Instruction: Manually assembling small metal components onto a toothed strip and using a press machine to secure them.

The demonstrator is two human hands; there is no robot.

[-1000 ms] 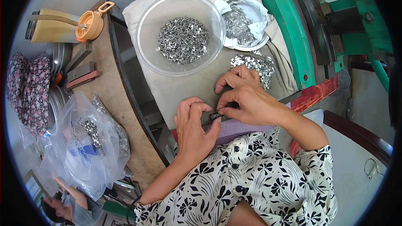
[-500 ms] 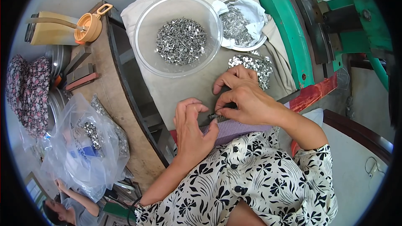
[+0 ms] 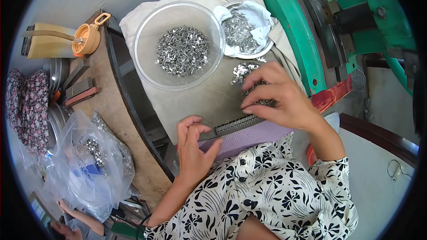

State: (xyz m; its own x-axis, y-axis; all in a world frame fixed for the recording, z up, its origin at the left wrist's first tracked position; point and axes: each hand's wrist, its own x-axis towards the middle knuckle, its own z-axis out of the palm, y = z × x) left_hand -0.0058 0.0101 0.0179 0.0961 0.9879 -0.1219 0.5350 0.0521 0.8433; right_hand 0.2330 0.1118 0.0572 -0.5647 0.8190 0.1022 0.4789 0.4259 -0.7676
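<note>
A dark slotted metal bar [image 3: 235,125] lies along the near edge of the cloth-covered table, behind a strip of purple checked cloth [image 3: 240,141]. My left hand [image 3: 195,147] is beside the bar's left end, fingers loosely curved and apart, holding nothing. Over the bar's right end, my right hand [image 3: 284,100] has its thumb and forefinger drawn together; anything between them is too small to make out. Beyond that hand sits a pile of small shiny metal pieces [image 3: 242,72], partly hidden by its fingers. A few thin pins [image 3: 207,121] lie near my left fingertips.
A clear round tub [image 3: 144,75] holds many small metal parts, next to a paper-lined bowl [image 3: 267,48] of thin pins. A green machine [image 3: 289,31] stands at right. On the left bench [image 3: 126,126] are a plastic bag [image 3: 84,182] and an orange-lidded bottle [image 3: 86,39]. Another person [image 3: 82,220] is at lower left.
My right hand has lifted off the slotted bar and moved right, uncovering much of it. My left hand has drawn slightly away from it. The whole view has shifted a little.
</note>
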